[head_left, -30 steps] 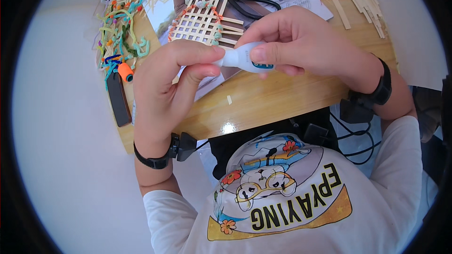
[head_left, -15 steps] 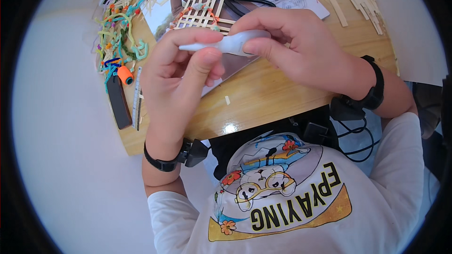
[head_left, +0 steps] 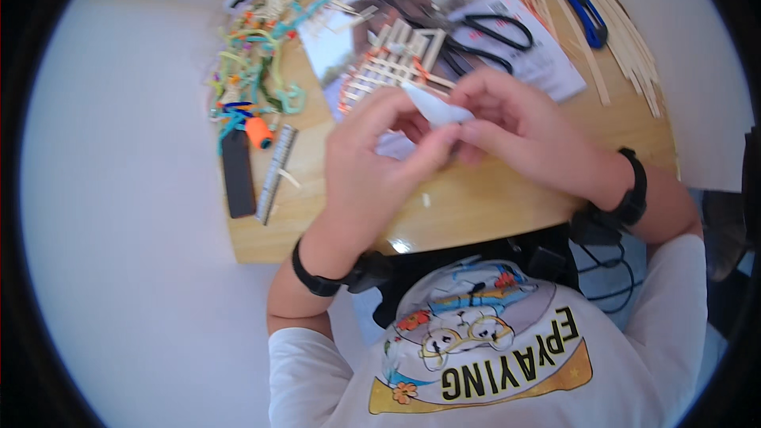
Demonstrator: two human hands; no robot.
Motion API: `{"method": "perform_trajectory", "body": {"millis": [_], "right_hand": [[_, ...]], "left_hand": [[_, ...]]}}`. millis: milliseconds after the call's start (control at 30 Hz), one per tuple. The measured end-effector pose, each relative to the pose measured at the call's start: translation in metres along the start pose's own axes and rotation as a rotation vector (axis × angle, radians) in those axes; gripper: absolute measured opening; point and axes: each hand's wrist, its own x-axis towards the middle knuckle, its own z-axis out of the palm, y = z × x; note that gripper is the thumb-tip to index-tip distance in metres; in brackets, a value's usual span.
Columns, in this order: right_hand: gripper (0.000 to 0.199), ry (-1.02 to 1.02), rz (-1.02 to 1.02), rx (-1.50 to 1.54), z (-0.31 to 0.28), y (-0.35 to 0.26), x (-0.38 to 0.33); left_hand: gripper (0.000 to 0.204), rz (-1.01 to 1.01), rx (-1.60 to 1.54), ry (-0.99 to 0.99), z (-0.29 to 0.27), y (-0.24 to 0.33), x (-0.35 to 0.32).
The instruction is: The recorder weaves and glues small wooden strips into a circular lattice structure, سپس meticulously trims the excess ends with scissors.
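One white bottle (head_left: 438,108) is resting between the left grip (head_left: 380,143) and the right grip (head_left: 523,115), both narrow and holding it (tapering toward the upper left). Woven lattice (head_left: 384,70): lying just beyond.

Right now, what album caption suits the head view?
Left hand and right hand around a white bottle, woven strips and scissors beyond.

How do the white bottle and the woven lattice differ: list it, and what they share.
The white bottle is held up; the woven lattice lies on the magazine. The bottle tapers smoothly; the lattice is a grid edged partly in orange. Both are mostly pale.
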Motion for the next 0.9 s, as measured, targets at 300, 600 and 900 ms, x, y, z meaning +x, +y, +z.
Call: {"method": "perform_trajectory", "body": {"millis": [300,600,900], "right_hand": [[0.032,-0.035,-0.422,-0.665,-0.021,-0.034,0.003],[0.018,-0.029,-0.555,-1.083,-0.027,-0.032,0.004],[0.018,-0.034,-0.704,-1.266,-0.026,-0.025,0.002]], "left_hand": [[0.027,-0.194,0.112,-0.285,0.004,0.006,-0.006],[0.030,-0.197,-0.045,-0.243,0.003,-0.017,-0.008],[0.029,-0.198,-0.006,-0.295,0.001,-0.014,-0.009]]}}
